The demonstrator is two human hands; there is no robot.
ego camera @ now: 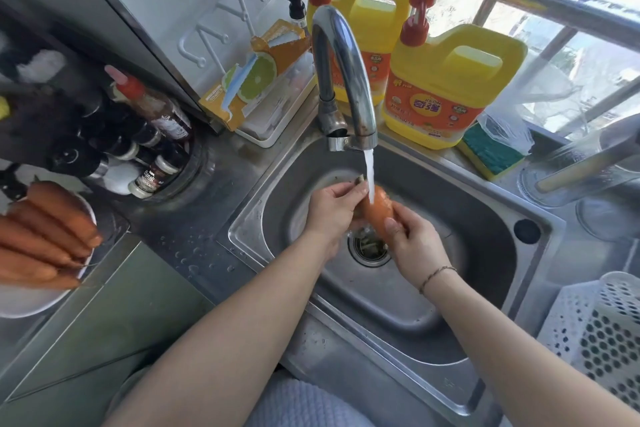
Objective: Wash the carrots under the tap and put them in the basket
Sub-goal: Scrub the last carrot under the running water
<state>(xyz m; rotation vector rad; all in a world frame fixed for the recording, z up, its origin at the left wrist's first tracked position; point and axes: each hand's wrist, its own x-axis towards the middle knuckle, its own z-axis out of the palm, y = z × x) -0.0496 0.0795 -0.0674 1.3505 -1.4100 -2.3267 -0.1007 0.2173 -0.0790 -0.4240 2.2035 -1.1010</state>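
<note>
One carrot [375,215] is under the tap [341,80] right now, and from the head view I see both hands clamped on it over the sink [485,218]. My left hand [332,211] pinches the stalk end, up by the spout, and my right hand [412,243] wraps the lower half, thumb laid along the side. The water stream [370,177] lands on the upper shoulder of the carrot, just beside the left fingertips, directly above the drain strainer [370,248].

Several unwashed carrots [45,236] lie on a white plate [27,302] on the worktop well to the left. The white perforated basket [602,329] sits at the lower right beside the sink; I cannot see any carrot in it from here.

To do this step well, I judge the carrot should be rolled between the hands so every side passes under the stream, and slid along so the tip gets rinsed too, since only the top end is wet-struck now. The right thumb can rub off dirt. A wet carrot is slippery, so the grip should stay firm on the way to the basket.
</note>
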